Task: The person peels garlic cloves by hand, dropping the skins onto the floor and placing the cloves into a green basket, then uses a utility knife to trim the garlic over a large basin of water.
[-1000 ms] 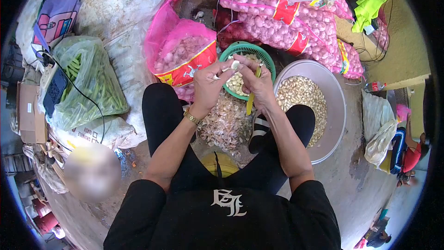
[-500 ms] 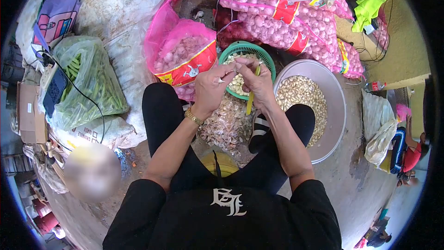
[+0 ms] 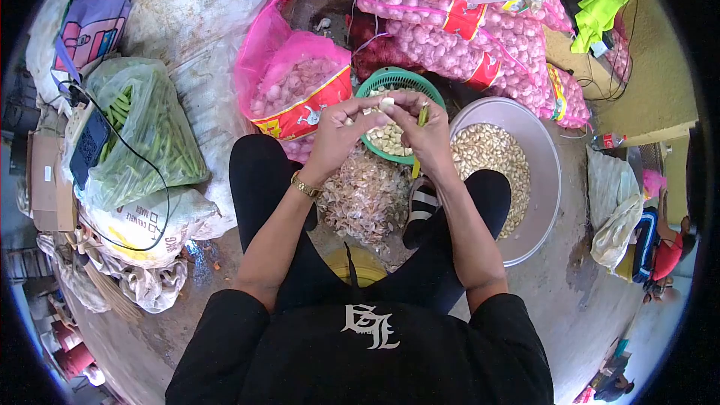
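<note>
Over the green basket of peeled garlic cloves, both hands are raised close together. My right hand is closed on a knife with a yellow-green handle and also pinches a pale garlic clove at its fingertips. My left hand is beside it on the left, its fingers curled around a small whitish piece, likely garlic. Papery garlic skins lie in a heap below the hands. At the right stands a large pale basin with many cloves.
An open pink mesh bag of garlic stands at the left of the basket. More garlic sacks are stacked behind. A plastic bag of green pods lies farther left. A seated person is at the far right.
My hands have parted slightly, and a pale clove now shows between them. My left hand has turned and its fingers have shifted. The blurred round patch at the lower left is gone.
</note>
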Action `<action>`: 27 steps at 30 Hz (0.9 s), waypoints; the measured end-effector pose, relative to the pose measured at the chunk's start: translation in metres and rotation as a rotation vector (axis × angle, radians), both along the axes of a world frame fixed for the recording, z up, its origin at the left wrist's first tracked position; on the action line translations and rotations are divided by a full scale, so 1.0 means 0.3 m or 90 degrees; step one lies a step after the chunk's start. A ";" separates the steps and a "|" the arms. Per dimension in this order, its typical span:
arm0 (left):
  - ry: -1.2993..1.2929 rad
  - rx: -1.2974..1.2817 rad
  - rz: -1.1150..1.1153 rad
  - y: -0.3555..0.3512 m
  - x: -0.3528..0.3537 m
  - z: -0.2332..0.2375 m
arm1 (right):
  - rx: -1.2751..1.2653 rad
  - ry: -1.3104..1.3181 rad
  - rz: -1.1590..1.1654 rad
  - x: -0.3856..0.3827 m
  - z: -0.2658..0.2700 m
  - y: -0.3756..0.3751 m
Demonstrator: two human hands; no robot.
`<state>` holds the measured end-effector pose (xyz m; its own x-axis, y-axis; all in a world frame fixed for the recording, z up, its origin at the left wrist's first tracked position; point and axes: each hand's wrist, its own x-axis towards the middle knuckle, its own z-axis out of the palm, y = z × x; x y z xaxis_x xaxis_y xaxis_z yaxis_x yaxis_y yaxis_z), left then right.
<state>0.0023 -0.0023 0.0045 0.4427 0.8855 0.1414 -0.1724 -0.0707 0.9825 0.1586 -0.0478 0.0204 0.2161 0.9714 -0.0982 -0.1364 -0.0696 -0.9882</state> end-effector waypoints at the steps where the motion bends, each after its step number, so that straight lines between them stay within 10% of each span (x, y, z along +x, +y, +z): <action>1: -0.043 -0.048 -0.003 0.010 0.003 -0.016 | 0.105 -0.086 -0.004 -0.004 -0.041 0.012; 5: -0.095 -0.236 -0.011 0.022 -0.013 -0.046 | 0.199 -0.187 -0.022 -0.022 -0.054 0.009; 27: -0.096 -0.145 0.004 0.013 -0.057 -0.013 | 0.048 0.046 0.015 -0.021 -0.016 0.000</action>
